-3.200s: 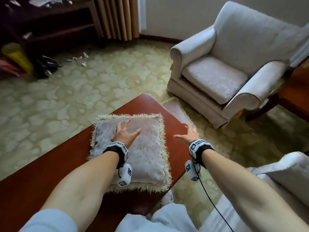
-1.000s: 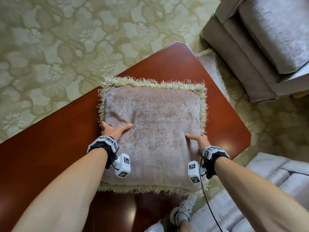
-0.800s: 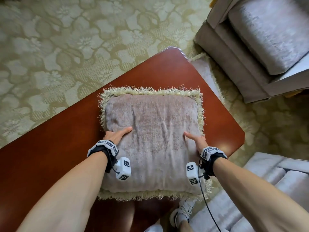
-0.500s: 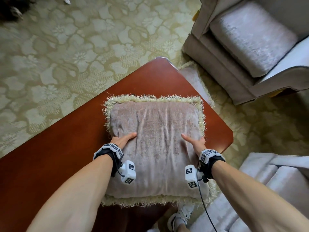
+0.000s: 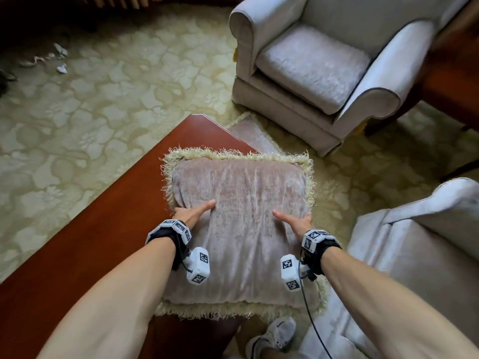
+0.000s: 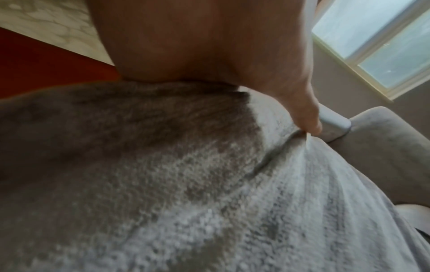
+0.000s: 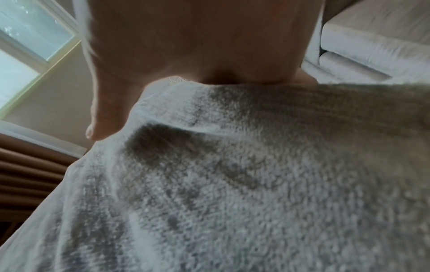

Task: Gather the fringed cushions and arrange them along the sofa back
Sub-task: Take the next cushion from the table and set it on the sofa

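Observation:
A mauve velvet cushion (image 5: 241, 224) with a cream fringe is lifted off the red-brown table (image 5: 85, 242), held by both sides. My left hand (image 5: 190, 213) grips its left edge, thumb on top and fingers hidden underneath. My right hand (image 5: 295, 222) grips the right edge the same way. The left wrist view shows the thumb pressing a fold into the cushion (image 6: 209, 184); the right wrist view shows the other thumb on the cushion (image 7: 232, 184). A second fringed cushion (image 5: 255, 137) lies on the carpet past the table's far corner. The sofa (image 5: 414, 255) is at my lower right.
A pale armchair (image 5: 318, 63) stands ahead on the right on the patterned carpet (image 5: 77, 112). Paper scraps (image 5: 61, 68) litter the floor at the far left. A dark wooden table (image 5: 456, 71) sits at the right edge. My shoe (image 5: 274, 335) is below the cushion.
Both hands went from lying on the cushion to gripping its side edges. The cushion has risen off the table and shifted right, past the table's edge toward the sofa.

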